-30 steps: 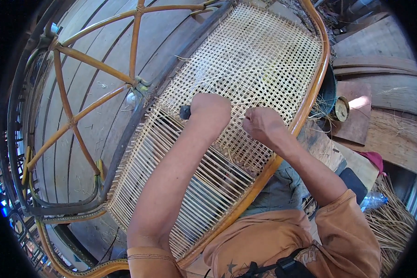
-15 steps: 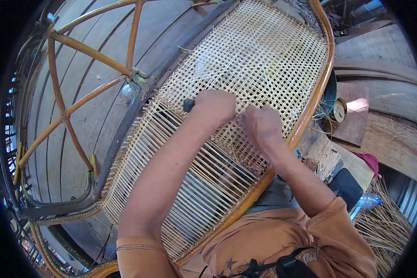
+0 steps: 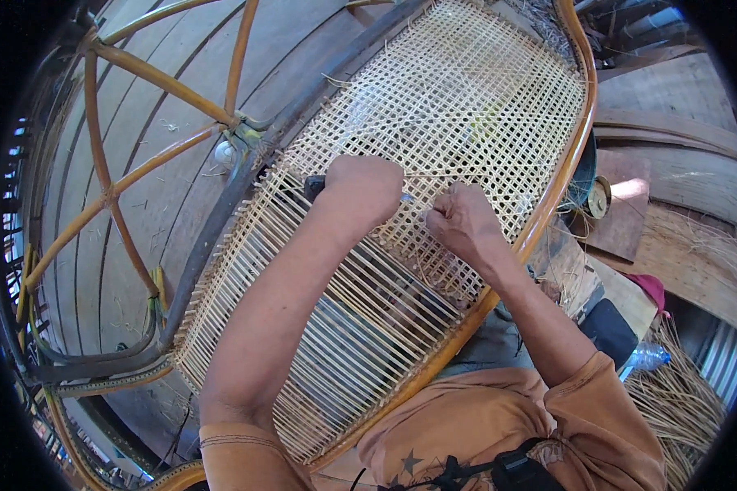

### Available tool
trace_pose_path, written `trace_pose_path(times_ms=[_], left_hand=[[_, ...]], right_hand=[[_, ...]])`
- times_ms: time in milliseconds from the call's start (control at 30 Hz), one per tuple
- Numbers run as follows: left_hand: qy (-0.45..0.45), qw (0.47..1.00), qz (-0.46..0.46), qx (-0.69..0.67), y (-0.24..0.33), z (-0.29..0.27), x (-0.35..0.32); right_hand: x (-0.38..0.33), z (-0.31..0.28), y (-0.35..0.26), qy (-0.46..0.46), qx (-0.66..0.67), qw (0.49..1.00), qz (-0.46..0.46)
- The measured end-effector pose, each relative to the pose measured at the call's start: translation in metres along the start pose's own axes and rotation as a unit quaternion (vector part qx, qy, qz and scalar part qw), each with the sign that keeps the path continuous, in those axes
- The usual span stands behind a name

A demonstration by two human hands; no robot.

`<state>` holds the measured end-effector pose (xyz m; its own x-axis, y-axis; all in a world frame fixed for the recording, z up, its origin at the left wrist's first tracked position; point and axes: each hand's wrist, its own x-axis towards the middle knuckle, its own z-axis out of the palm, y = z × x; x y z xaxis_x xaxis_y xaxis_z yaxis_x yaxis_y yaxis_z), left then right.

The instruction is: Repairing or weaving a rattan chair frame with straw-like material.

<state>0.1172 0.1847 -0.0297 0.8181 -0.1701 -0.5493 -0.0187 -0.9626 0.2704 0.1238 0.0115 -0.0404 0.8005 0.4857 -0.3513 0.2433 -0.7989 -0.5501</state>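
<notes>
A woven cane panel (image 3: 458, 106) in a curved, varnished rattan frame (image 3: 579, 135) lies across in front of me. Its far part is a close open-hole mesh. Toward me only parallel cane strands (image 3: 328, 335) are stretched, with gaps between. My left hand (image 3: 364, 192) is closed round a black-handled tool (image 3: 313, 187); the handle's end sticks out on the left and a small bluish tip shows on the right. Over the mesh to its right, my right hand (image 3: 469, 219) is closed with fingers curled. What it pinches, if anything, is hidden.
A second rattan frame with crossed poles (image 3: 160, 82) stands at the left over a slatted wooden floor (image 3: 139, 213). To the right are boards (image 3: 679, 172), a tin can (image 3: 598, 197), a plastic bottle (image 3: 648, 356) and a heap of loose cane strips (image 3: 679, 401).
My left hand has shifted left with the tool, and the gap between my hands has widened. The tool's tip now shows beside my left fist. My right hand has stayed over the mesh.
</notes>
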Motion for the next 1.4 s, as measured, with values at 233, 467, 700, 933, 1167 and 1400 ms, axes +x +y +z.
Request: trace_pose_path(times_ms=[233, 467, 700, 933, 1167, 1400], left_hand=[[-0.032, 0.996, 0.069, 0.056, 0.015, -0.019, 0.009], [-0.054, 0.988, 0.056, 0.130, 0.039, -0.028, 0.008], [-0.086, 0.977, 0.072, 0.183, 0.043, -0.034, 0.006], [-0.033, 0.981, 0.095, 0.168, 0.039, -0.010, 0.011], [-0.021, 0.995, 0.094, -0.014, -0.004, 0.012, 0.015], [-0.007, 0.999, 0.043, 0.000, 0.004, 0.013, 0.012]], right_hand=[[0.005, 0.001, 0.008, -0.010, -0.053, 0.998, -0.033], [0.009, 0.005, 0.013, -0.034, -0.026, 0.999, -0.001], [0.009, 0.011, 0.024, -0.035, -0.016, 0.999, -0.013], [0.006, 0.016, 0.022, -0.002, -0.095, 0.993, -0.064], [-0.001, 0.016, 0.003, 0.023, -0.167, 0.985, -0.031], [0.004, 0.021, 0.000, 0.040, -0.204, 0.977, -0.049]])
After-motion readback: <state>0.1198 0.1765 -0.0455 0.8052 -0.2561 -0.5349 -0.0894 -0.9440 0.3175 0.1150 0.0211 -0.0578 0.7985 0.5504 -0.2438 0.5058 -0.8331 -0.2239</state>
